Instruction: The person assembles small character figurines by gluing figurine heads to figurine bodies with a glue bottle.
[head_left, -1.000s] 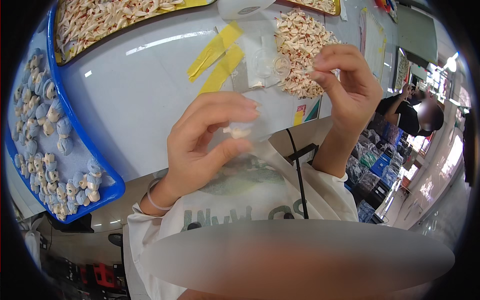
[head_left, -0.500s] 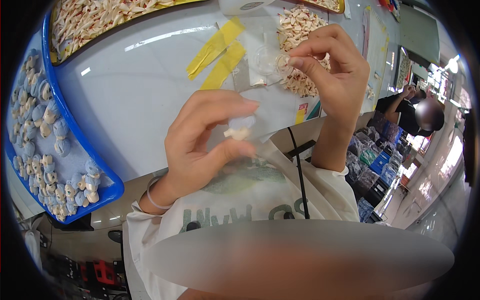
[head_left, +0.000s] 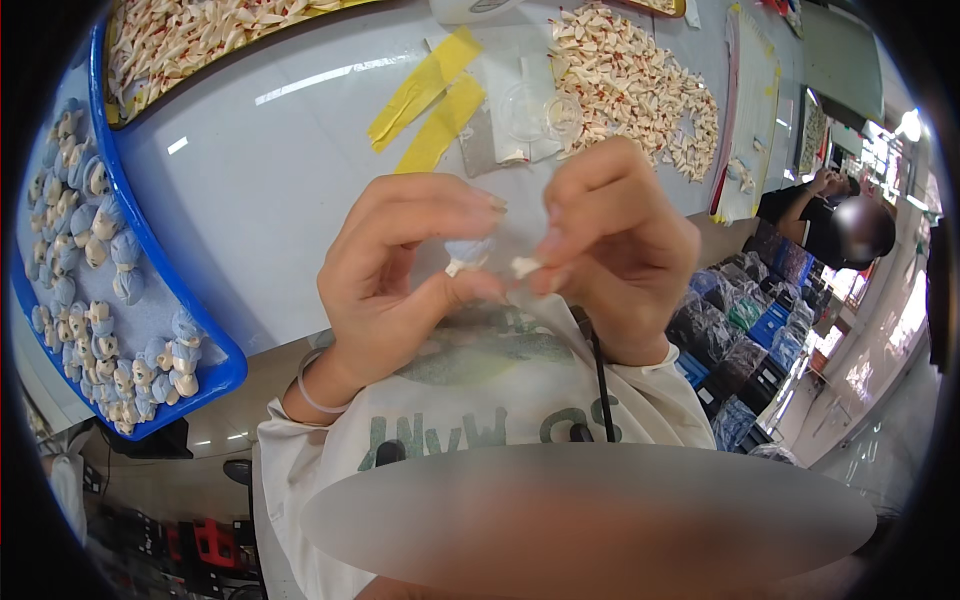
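In front of my chest, my left hand [head_left: 385, 275] is closed, pinching a small figurine [head_left: 470, 252] with a pale blue top and a cream lower part between thumb and fingers. My right hand [head_left: 630, 250], somewhat blurred, faces it and pinches a small cream piece [head_left: 524, 267]. A narrow gap separates the piece from the figurine. Beyond my hands lie a clear round dish [head_left: 522, 112] and a smaller clear round dish [head_left: 563, 118], side by side. A loose heap of cream pieces with red tips [head_left: 625, 85] spreads to their right.
At the left stands a blue tray [head_left: 222, 375] holding several blue-and-cream figurines [head_left: 125, 265]. A dark tray with a yellow edge [head_left: 250, 35] full of cream pieces is at the far left. Yellow tape strips [head_left: 425, 90] cross the table. A co-worker [head_left: 825, 205] sits at far right.
My right hand has come away from the small clear dish, toward me and leftward, bringing the cream piece close to the figurine. My left hand stays nearly in place, still pinching the figurine.
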